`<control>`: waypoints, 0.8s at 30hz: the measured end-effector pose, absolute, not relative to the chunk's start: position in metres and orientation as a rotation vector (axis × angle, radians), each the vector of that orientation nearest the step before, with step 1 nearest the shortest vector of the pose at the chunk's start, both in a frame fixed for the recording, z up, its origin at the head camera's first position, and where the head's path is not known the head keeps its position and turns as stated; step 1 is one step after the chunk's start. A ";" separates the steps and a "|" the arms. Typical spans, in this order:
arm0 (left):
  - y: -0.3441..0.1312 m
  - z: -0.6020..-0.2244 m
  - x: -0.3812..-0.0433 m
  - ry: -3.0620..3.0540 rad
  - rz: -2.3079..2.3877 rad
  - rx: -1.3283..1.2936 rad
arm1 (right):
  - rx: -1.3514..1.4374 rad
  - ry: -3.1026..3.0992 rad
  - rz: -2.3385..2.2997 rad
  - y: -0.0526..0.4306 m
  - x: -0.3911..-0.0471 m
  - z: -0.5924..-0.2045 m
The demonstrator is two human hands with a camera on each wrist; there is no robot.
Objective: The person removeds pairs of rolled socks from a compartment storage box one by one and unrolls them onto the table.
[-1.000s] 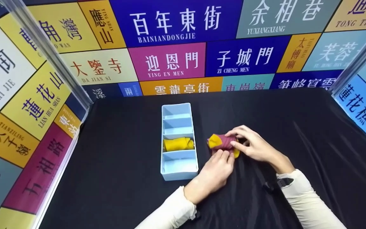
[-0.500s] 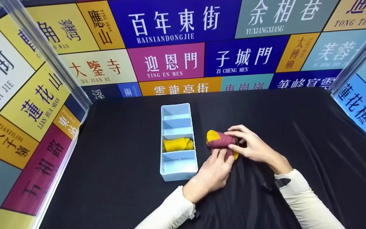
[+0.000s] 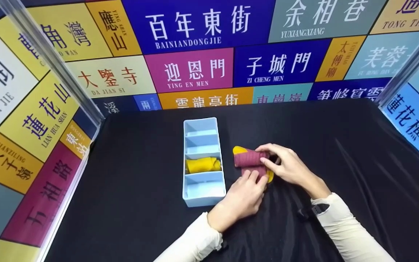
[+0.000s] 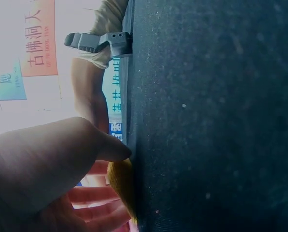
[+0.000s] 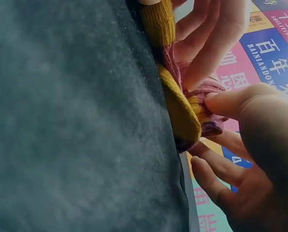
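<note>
Black cloth (image 3: 129, 174) covers the tabletop, which runs back to walls (image 3: 231, 80) of brightly coloured panels printed with Chinese characters. Roughly midway between the tabletop's left and right edges, a maroon and yellow sock (image 3: 247, 159) lies on the cloth, touched by both hands. The right hand (image 3: 289, 165) grips the right end of its rolled part, thumb toward the near edge and fingers arched toward the far edge, with the other end of the roll jutting out leftward. The left hand (image 3: 246, 196) reaches in from the near edge, its bent fingers on the flatter maroon part and its thumb at a yellow edge, holding the fabric between them. Fine ribs show in the knit; the roll is a soft cylinder with a yellow patch at its far left corner. Both forearms slant inward in cream sleeves (image 3: 344, 222), and a dark band (image 3: 320, 208) circles the right wrist. Left of the hands and well clear of the tabletop's left edge stands a pale blue organizer (image 3: 204, 202), smooth and oblong, with four compartments; a yellow fabric roll (image 3: 203, 165) fills the second from its near end.
</note>
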State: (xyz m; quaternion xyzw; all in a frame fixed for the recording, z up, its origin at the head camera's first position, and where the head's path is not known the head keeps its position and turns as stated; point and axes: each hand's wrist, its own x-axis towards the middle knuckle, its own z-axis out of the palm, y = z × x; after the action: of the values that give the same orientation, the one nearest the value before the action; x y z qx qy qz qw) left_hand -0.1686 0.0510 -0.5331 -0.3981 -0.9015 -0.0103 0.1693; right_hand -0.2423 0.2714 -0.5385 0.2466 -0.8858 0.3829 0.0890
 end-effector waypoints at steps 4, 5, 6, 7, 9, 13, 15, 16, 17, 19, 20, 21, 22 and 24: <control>0.051 -0.533 -0.168 -2.624 -0.001 -1.131 | 0.705 -2.637 1.051 0.269 -0.243 -0.538; 0.052 -0.534 -0.169 -2.640 0.005 -1.130 | 0.699 -2.643 1.041 0.268 -0.243 -0.537; 0.052 -0.534 -0.169 -2.654 0.010 -1.129 | 0.696 -2.650 1.035 0.268 -0.243 -0.537; 0.052 -0.535 -0.169 -2.665 0.012 -1.130 | 0.694 -2.659 1.036 0.268 -0.244 -0.537; 0.053 -0.536 -0.169 -2.680 0.011 -1.133 | 0.694 -2.675 1.043 0.267 -0.245 -0.537; 0.053 -0.536 -0.170 -2.695 0.003 -1.142 | 0.702 -2.703 1.047 0.267 -0.246 -0.537; 0.053 -0.535 -0.171 -2.703 -0.009 -1.146 | 0.708 -2.723 1.050 0.267 -0.246 -0.536; 0.053 -0.535 -0.171 -2.707 -0.015 -1.147 | 0.715 -2.732 1.050 0.266 -0.247 -0.536; 0.053 -0.535 -0.172 -2.714 -0.023 -1.149 | 0.720 -2.743 1.055 0.266 -0.247 -0.535; 0.053 -0.535 -0.172 -2.724 -0.032 -1.148 | 0.733 -2.753 1.065 0.265 -0.249 -0.533; 0.053 -0.535 -0.172 -2.729 -0.038 -1.149 | 0.738 -2.751 1.071 0.265 -0.250 -0.533; 0.053 -0.534 -0.171 -2.733 -0.043 -1.150 | 0.741 -2.746 1.076 0.264 -0.251 -0.532; 0.053 -0.534 -0.171 -2.737 -0.048 -1.151 | 0.743 -2.736 1.084 0.264 -0.253 -0.532; 0.054 -0.533 -0.170 -2.742 -0.056 -1.154 | 0.738 -2.710 1.098 0.263 -0.256 -0.532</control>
State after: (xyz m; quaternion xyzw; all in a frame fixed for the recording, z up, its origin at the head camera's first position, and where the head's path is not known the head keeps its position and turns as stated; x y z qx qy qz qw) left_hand -0.1703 0.0537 -0.5333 -0.3866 -0.9184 -0.0188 0.0827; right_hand -0.2558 0.2634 -0.5315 0.2442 -0.8969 0.3633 0.0631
